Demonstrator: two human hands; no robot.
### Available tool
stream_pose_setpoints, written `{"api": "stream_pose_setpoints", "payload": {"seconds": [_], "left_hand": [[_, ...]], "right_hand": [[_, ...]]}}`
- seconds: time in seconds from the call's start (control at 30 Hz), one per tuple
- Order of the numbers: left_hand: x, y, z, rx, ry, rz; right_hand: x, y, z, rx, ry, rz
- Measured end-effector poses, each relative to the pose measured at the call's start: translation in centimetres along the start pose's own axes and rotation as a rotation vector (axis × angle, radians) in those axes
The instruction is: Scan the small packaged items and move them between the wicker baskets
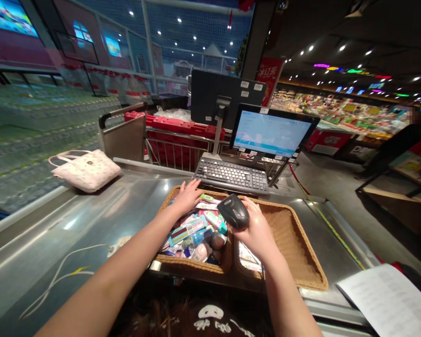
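Note:
My right hand (255,228) is closed around a black handheld barcode scanner (233,210), held above the inner edges of two wicker baskets. My left hand (186,197) reaches over the far side of the left basket (203,267), fingers stretched out, with nothing visible in them. Small packaged goods fill that basket, among them a light-blue flat package (187,230), a white-and-teal tube (215,221) and a green-and-white item (206,198). In the right basket (289,234), a few white printed packs (249,260) lie at the left end, partly behind my right forearm.
A black keyboard (235,174) and a lit monitor (272,131) stand beyond the baskets, with a second screen (224,98) turned away. On the metal counter are a pale handbag (91,171) at left, a white cable (59,274), and paper sheets (389,299) at right.

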State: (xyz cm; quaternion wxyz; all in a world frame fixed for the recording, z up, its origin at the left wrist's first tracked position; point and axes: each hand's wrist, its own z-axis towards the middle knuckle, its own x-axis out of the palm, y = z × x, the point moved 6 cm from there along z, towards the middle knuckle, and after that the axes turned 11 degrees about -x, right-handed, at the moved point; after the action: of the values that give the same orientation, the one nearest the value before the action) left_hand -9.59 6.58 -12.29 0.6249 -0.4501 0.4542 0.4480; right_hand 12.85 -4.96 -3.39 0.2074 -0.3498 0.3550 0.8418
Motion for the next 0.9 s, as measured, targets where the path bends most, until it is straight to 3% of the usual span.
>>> {"api": "stream_pose_setpoints", "payload": {"seconds": [0.27, 0.37, 0.47, 0.57, 0.7, 0.8, 0.9], "left_hand": [[2.3, 1.2, 1.7, -0.118, 0.073, 0.01], [2.3, 1.0, 2.1, -0.134, 0.069, 0.031], [1.5, -0.3, 2.3, -0.127, -0.009, 0.024], [0.4, -3.5, 2.3, -0.019, -0.072, -0.047], [0.5, -10.4, 1.6, 0.261, -0.022, -0.087], [1.8, -16.3, 0.5, 0.512, 0.043, -0.074], [4.9, -21.4, -0.3, 0.695, 0.154, -0.04]], "right_hand": [[-0.6, -1.5, -0.8, 0.041, -0.015, -0.022], [-1.2, -2.3, -1.1, 0.057, -0.038, -0.033], [-2.4, -3.0, -1.7, 0.047, -0.082, -0.053], [-4.1, -4.1, -2.5, 0.056, -0.126, -0.093], [-6.7, -5.9, -4.1, 0.096, -0.184, -0.175], [-8.4, -7.1, -5.3, 0.111, -0.229, -0.219], [-9.6, -8.1, -6.4, 0.116, -0.251, -0.229]]}}
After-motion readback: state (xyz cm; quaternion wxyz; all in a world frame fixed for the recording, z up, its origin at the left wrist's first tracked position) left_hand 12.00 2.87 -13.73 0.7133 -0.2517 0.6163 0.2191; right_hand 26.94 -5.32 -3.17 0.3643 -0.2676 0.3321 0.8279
